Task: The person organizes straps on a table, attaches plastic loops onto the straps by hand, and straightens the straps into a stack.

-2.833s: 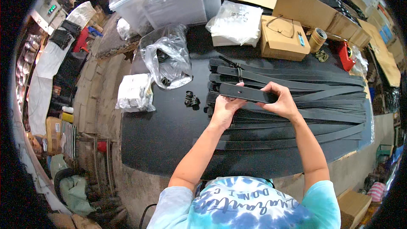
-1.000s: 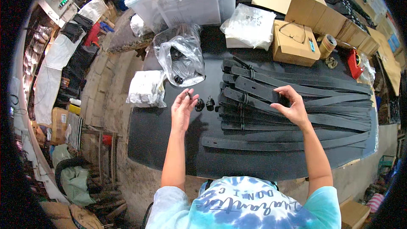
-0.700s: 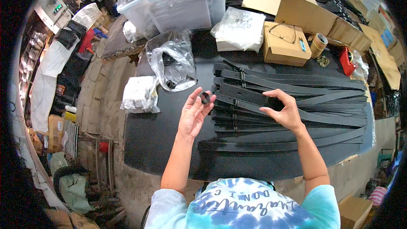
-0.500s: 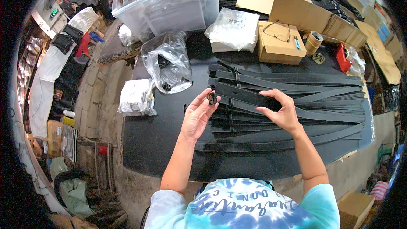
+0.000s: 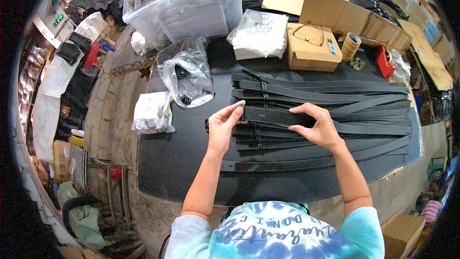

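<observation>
My right hand [image 5: 318, 127] grips a black belt strap [image 5: 273, 116] and holds it level just above a pile of black belt straps [image 5: 350, 97] on the black table [image 5: 177, 163]. My left hand [image 5: 221, 127] is at the strap's left end, with thumb and fingers pinched together there. The small black loop it carried is hidden behind the fingertips. Some straps in the pile have a loop around them near their left ends.
A clear plastic bag of black loops [image 5: 188, 74] and a white packet [image 5: 152, 112] lie left of the pile. Behind are a clear plastic bin [image 5: 191, 5], a white bag [image 5: 258, 31], a cardboard box with glasses [image 5: 311, 50], a tape roll [image 5: 350, 43] and a red object [image 5: 385, 61].
My left hand let go of the strap, reached left to the small black loops on the table, picked one up and brought it to the strap's left end. My right hand kept hold.
</observation>
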`<state>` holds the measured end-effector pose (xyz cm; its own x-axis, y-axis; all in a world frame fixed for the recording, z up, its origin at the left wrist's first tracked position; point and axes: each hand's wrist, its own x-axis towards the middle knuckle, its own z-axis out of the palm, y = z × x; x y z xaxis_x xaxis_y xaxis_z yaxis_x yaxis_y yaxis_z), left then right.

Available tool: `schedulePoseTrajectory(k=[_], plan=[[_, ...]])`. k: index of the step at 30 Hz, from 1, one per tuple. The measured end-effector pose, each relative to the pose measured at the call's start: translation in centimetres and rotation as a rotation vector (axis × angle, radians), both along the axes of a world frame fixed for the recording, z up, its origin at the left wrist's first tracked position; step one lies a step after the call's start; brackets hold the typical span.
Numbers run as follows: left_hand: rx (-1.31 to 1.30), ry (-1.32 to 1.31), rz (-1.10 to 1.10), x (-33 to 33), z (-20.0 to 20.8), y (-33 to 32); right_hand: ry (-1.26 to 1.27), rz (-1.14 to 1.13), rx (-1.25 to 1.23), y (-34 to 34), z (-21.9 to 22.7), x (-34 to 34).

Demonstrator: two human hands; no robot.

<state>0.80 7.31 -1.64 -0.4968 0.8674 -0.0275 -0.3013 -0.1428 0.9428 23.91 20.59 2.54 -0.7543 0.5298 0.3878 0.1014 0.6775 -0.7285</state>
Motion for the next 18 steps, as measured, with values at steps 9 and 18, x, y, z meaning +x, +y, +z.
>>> schedulePoseTrajectory(k=[9,18], plan=[[-0.017,-0.17,-0.004,3.1,0.8,1.4,0.001,0.012,-0.092,-0.2,-0.3,-0.1],[-0.134,-0.082,0.076,6.8,0.7,3.0,-0.038,-0.01,0.181,-0.4,-2.9,0.4]])
